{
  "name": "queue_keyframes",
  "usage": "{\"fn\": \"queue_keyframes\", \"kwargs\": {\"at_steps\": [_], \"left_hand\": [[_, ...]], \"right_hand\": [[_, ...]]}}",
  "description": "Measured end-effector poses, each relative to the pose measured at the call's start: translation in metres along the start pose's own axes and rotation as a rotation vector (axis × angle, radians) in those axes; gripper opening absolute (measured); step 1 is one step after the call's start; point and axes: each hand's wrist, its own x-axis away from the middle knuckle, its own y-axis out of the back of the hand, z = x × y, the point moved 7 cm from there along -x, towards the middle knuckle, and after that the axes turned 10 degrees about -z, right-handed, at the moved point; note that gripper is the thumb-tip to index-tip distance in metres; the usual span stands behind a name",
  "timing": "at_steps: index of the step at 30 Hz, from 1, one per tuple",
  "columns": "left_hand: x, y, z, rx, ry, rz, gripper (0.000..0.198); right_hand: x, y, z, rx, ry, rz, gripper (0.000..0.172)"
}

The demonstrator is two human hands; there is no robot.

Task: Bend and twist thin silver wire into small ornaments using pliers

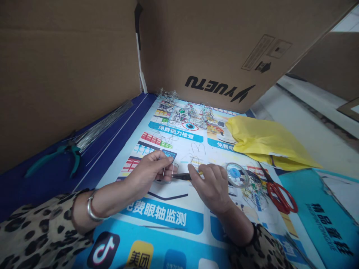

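Note:
Pinched between the fingers of my left hand [157, 166] is a thin bent wire [172, 172], shaped into a narrow loop. My right hand [211, 185] is wrapped around a pair of pliers [181, 176] with dark narrow jaws; a bit of yellow handle shows by the thumb. The jaw tips point left and reach the wire beside my left fingers. Whether they grip it, I cannot tell. Just beyond my hands, a few bent wire shapes [198, 149] lie on the printed sheet [193, 222].
Teal-handled pliers [74, 158] and a bundle of straight wires [103, 127] lie at left. To the right are a roll of clear tape [238, 175], red scissors [282, 196], a yellow bag [266, 140] and tangled coloured wires [255, 192]. Cardboard walls [174, 48] stand behind.

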Motion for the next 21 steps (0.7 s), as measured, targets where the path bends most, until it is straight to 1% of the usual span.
{"fn": "queue_keyframes", "kwargs": {"at_steps": [8, 13, 21], "left_hand": [[-0.0001, -0.0001, 0.0010, 0.014, 0.002, -0.003, 0.028], [-0.0009, -0.0020, 0.0006, 0.013, -0.005, 0.024, 0.028], [0.0006, -0.0006, -0.0006, -0.004, -0.033, 0.006, 0.026]], "right_hand": [[-0.0033, 0.0005, 0.0015, -0.003, 0.007, 0.007, 0.021], [-0.0016, -0.0008, 0.0019, -0.005, 0.018, 0.027, 0.023], [-0.0011, 0.0009, 0.0023, 0.031, 0.010, 0.001, 0.023]]}}
